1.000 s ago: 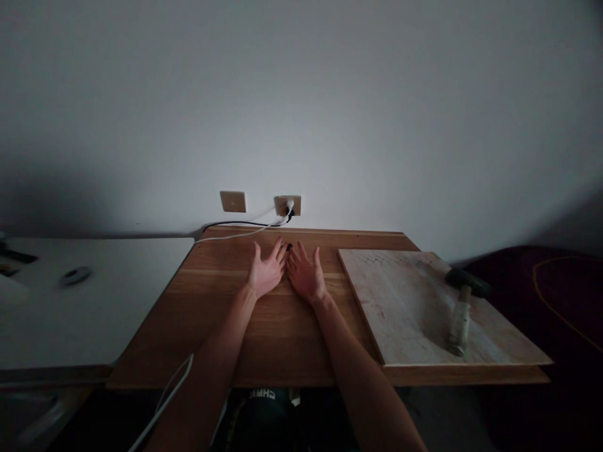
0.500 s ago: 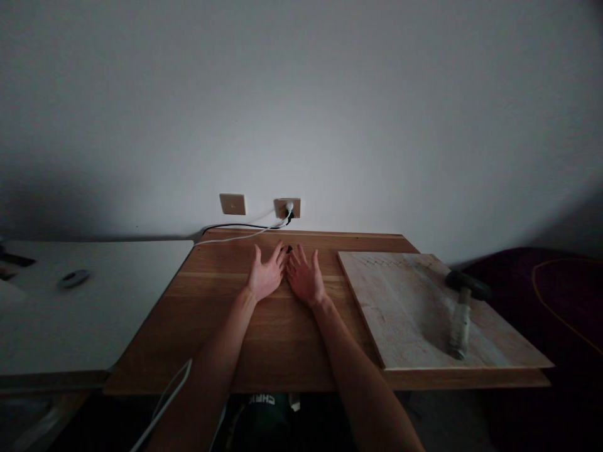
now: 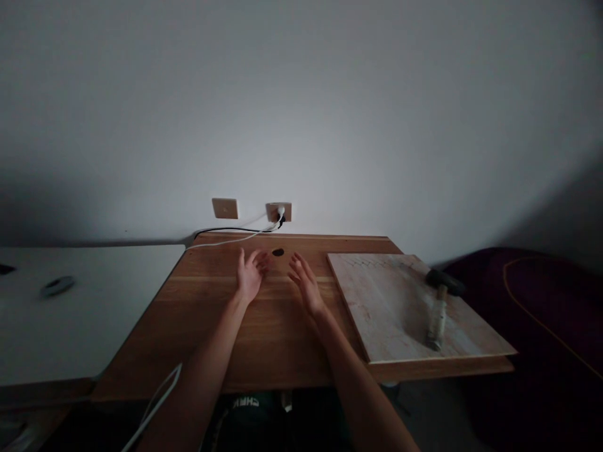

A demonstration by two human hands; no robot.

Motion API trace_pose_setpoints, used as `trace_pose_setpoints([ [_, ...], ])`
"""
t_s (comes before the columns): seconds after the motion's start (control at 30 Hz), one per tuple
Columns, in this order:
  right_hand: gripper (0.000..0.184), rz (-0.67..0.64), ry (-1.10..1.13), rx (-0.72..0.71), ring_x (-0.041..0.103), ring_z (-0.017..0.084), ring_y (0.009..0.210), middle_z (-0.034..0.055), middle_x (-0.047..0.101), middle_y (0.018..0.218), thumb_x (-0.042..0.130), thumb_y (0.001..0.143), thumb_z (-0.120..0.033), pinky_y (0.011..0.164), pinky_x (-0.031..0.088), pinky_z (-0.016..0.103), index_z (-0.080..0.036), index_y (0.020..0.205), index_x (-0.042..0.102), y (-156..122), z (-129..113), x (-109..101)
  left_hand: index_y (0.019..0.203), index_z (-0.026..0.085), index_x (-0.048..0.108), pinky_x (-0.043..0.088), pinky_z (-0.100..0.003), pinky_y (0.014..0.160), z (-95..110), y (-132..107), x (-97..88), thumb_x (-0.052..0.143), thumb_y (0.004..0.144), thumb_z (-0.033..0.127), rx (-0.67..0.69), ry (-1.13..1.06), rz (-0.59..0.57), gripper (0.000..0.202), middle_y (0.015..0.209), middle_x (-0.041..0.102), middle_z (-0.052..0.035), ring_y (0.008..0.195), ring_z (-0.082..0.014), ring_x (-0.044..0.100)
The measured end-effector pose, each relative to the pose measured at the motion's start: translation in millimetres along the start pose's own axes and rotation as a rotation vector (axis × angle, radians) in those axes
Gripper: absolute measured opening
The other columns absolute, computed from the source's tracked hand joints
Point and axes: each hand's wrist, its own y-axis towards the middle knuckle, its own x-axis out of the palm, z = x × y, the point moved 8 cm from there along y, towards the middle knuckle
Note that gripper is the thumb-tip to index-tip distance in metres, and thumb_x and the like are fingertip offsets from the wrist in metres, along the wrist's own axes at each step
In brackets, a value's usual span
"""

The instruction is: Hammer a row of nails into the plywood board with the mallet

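Over the wooden desk [image 3: 273, 339] both my hands are bare and hold nothing. My left hand [image 3: 250, 275] has its fingers apart and slightly curled, with the thumb raised. My right hand [image 3: 305, 282] is tilted inward, palm towards the left one, fingers loosely spread. A dark cable hole [image 3: 277, 252] shows in the desktop between and just beyond the fingertips. To the right of my right hand lies a pale, marbled board [image 3: 377, 301], and a mallet [image 3: 438, 307] with a black head rests on it.
A white table [image 3: 94, 326] adjoins the desk on the left, with a roll of tape [image 3: 57, 286] on it. Behind the desk, a wall socket [image 3: 284, 212] holds plugs; a white cable [image 3: 226, 242] runs left. A dark purple beanbag-like shape [image 3: 541, 314] stands at right.
My hands have moved apart from side by side, baring the cable hole between them. Their fingers have curled a little. The whole view has shifted slightly to the right.
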Motion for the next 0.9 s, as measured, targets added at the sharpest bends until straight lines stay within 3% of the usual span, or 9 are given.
trace_pose_setpoints([
  [0.1,0.059,0.005,-0.189,-0.101,0.051,0.032,0.142,0.0104,0.058,0.149,0.081,0.083,-0.059,0.123,0.036,0.051,-0.030,0.133,0.070,-47.3,-39.1,-28.6,0.109,0.021,0.075,0.051,-0.027,0.069,-2.6,2.7,-3.8,0.049,0.096,0.066,0.046,0.127,0.033,0.054,0.103,0.073,-0.0083,0.087,-0.0197,0.069],
  [0.2,0.036,0.033,-0.736,-0.343,0.060,0.029,0.132,0.0111,0.062,0.139,0.062,0.101,-0.044,0.117,0.045,0.050,-0.029,0.134,0.067,-109.8,-80.3,-62.1,0.101,0.022,0.074,0.053,-0.033,0.079,-4.1,-3.5,4.8,0.062,0.089,0.061,0.150,0.396,0.008,0.043,0.102,0.074,-0.0086,0.097,-0.0255,0.069],
  [0.27,0.035,0.079,-0.938,-0.372,0.061,0.029,0.130,0.0123,0.058,0.142,0.057,0.105,-0.040,0.112,0.052,0.049,-0.030,0.137,0.062,-146.1,-88.0,-92.9,0.098,0.024,0.073,0.051,-0.040,0.096,-7.5,-13.4,25.7,0.069,0.086,0.058,0.249,0.617,-0.063,0.036,0.105,0.073,-0.0088,0.111,-0.0309,0.066],
  [0.33,0.034,0.217,-1.102,-0.382,0.060,0.032,0.132,0.0129,0.056,0.143,0.056,0.105,-0.043,0.109,0.054,0.053,-0.030,0.136,0.062,-174.0,-91.2,-131.5,0.102,0.028,0.072,0.042,-0.047,0.114,-19.6,-27.2,64.5,0.070,0.087,0.058,0.349,0.805,-0.206,0.033,0.112,0.072,-0.0096,0.125,-0.0349,0.060],
  [0.43,0.038,0.417,-1.271,-0.373,0.057,0.037,0.134,0.0133,0.054,0.143,0.050,0.106,-0.051,0.110,0.051,0.061,-0.030,0.136,0.061,-198.3,-91.4,-184.6,0.119,0.026,0.070,0.028,-0.058,0.125,-58.7,-54.4,148.8,0.064,0.092,0.058,0.487,1.001,-0.506,0.042,0.133,0.066,-0.0148,0.137,-0.0399,0.050],
  [0.53,0.055,0.538,-1.306,-0.319,0.050,0.041,0.141,0.0157,0.047,0.150,0.049,0.103,-0.061,0.113,0.044,0.068,-0.030,0.149,0.050,-210.1,-90.3,-222.7,0.140,0.020,0.062,0.020,-0.059,0.129,-125.7,-81.5,230.3,0.056,0.097,0.054,0.567,1.397,-0.793,0.055,0.157,0.050,-0.0174,0.150,-0.0403,0.037],
  [0.6,0.063,0.553,-1.271,-0.256,0.047,0.041,0.144,0.0166,0.041,0.156,0.048,0.103,-0.063,0.113,0.046,0.066,-0.030,0.156,0.041,-217.9,-89.2,-240.3,0.149,0.015,0.056,0.015,-0.058,0.130,-171.2,-90.9,261.5,0.050,0.100,0.054,0.536,1.648,-0.873,0.063,0.165,0.041,-0.0189,0.157,-0.0406,0.028],
  [0.73,0.071,0.621,-1.277,-0.205,0.043,0.042,0.148,0.0176,0.038,0.161,0.048,0.101,-0.065,0.111,0.048,0.064,-0.030,0.161,0.035,-250.3,-99.4,-270.7,0.158,0.013,0.047,0.005,-0.064,0.130,-230.0,-99.0,278.8,0.034,0.103,0.063,0.451,1.781,-0.874,0.076,0.174,0.023,-0.0166,0.162,-0.0413,0.010],
  [0.9,0.080,0.760,-1.256,-0.102,0.038,0.044,0.152,0.0181,0.035,0.166,0.049,0.099,-0.068,0.118,0.040,0.067,-0.027,0.165,0.032,-304.2,-102.3,-312.2,0.161,0.023,0.044,0.002,-0.065,0.130,-255.0,-99.3,268.2,0.037,0.101,0.068,0.431,1.761,-0.883,0.075,0.174,0.026,-0.0117,0.163,-0.0382,0.011],
])
